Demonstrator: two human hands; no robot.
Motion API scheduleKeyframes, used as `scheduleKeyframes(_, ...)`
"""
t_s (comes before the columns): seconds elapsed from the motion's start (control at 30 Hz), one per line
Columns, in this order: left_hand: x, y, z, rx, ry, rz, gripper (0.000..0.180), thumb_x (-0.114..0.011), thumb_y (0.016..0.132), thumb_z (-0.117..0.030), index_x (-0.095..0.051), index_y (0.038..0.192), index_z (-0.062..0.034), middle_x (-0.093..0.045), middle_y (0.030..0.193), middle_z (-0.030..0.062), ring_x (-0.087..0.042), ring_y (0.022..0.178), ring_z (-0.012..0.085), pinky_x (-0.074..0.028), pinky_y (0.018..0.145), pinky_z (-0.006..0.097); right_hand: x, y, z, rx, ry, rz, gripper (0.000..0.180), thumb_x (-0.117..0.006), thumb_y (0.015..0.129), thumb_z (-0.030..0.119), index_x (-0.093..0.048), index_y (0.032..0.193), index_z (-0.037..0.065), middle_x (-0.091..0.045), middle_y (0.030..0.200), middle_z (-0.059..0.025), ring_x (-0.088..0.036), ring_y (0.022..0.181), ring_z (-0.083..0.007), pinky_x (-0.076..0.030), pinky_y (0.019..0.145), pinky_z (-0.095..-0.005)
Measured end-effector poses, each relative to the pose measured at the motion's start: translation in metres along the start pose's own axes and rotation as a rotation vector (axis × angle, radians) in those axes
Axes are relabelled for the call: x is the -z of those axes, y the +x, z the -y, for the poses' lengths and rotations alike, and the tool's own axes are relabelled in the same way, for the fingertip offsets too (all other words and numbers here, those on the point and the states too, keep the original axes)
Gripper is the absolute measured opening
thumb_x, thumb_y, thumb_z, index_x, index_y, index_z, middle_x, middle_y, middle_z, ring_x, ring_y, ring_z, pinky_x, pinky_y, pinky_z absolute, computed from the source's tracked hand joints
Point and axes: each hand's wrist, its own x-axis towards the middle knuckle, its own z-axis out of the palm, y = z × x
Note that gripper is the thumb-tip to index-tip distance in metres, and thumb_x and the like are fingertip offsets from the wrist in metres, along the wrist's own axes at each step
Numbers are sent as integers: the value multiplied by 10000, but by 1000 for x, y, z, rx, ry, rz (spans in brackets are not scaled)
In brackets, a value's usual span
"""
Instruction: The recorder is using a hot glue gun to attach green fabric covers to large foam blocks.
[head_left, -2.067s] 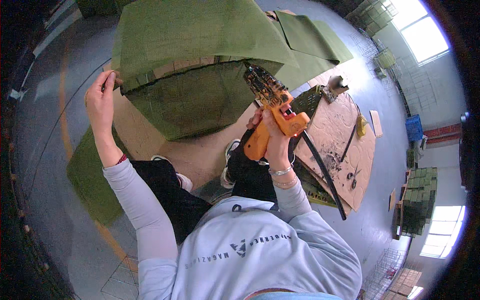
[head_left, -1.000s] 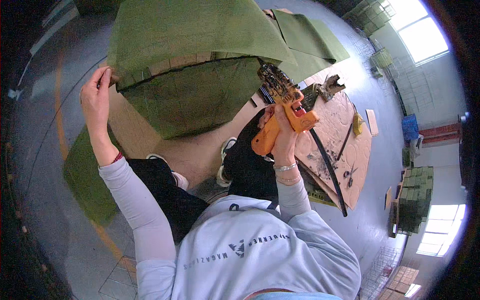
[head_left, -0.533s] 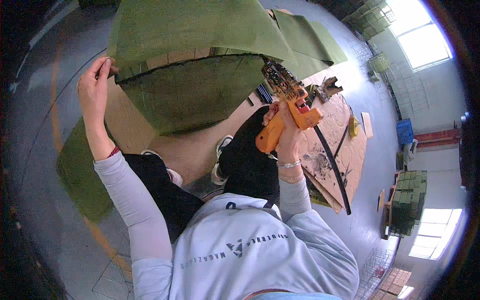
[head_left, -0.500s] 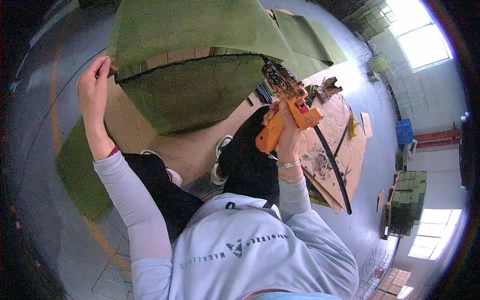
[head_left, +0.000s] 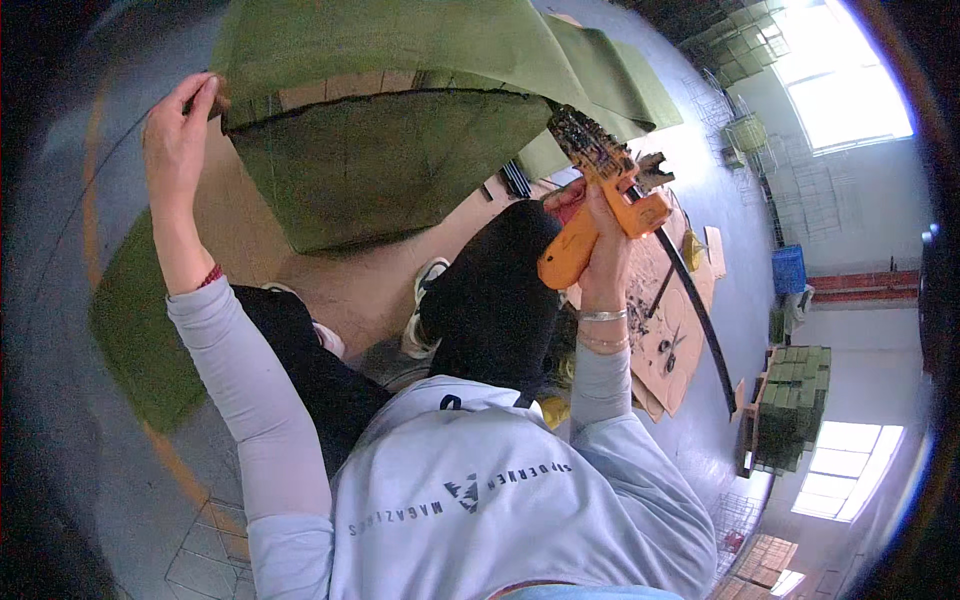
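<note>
My left hand [head_left: 178, 145] is raised at the far left, its thumb and fingers pinched on the left corner of a green fabric sheet [head_left: 360, 180]. A black line runs along the sheet's upper edge. My right hand [head_left: 603, 255] is wrapped round the handle of an orange glue gun [head_left: 568, 252], whose front end is caked with black residue. That tip is at the right end of the black-lined edge; whether it touches is unclear. A long black glue stick [head_left: 695, 300] trails out of the gun's back. Another green sheet [head_left: 400, 40] spreads out beyond.
Cardboard [head_left: 685, 370] lies on the floor at right, with scissors [head_left: 668, 345], black smears and a yellow object [head_left: 692, 250]. A blackened block [head_left: 655, 170] sits behind the gun. Several black sticks [head_left: 515, 180] lie beyond my knee. A blue crate [head_left: 788, 267] and stacked green bundles [head_left: 795, 400] stand farther right.
My right hand has moved the glue gun rightward along with its black stick. My left hand is slightly higher and farther left, still on the sheet's corner. The scissors have come into sight.
</note>
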Motion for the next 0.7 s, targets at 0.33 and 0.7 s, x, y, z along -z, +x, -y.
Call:
scheduleKeyframes(0.33, -9, 3, 8, -66, -26, -34, 272, -501, 879, -309, -631, 947, -79, -649, 769, 69, -619, 724, 200, -444, 673, 301, 26, 16, 16, -4, -237, -31, 246, -563, 866, 179, -498, 1009, -11, -548, 788, -79, -585, 685, -207, -522, 648, -379)
scheduleKeyframes(0.7, 4, -17, -59, -27, -12, -126, 196, -536, 837, -129, -572, 747, 42, -570, 609, 121, -560, 569, 212, -407, 541, 319, 37, 26, 23, -11, -306, 0, 228, -575, 862, 206, -513, 979, 21, -539, 769, -53, -566, 620, -169, -517, 604, -353)
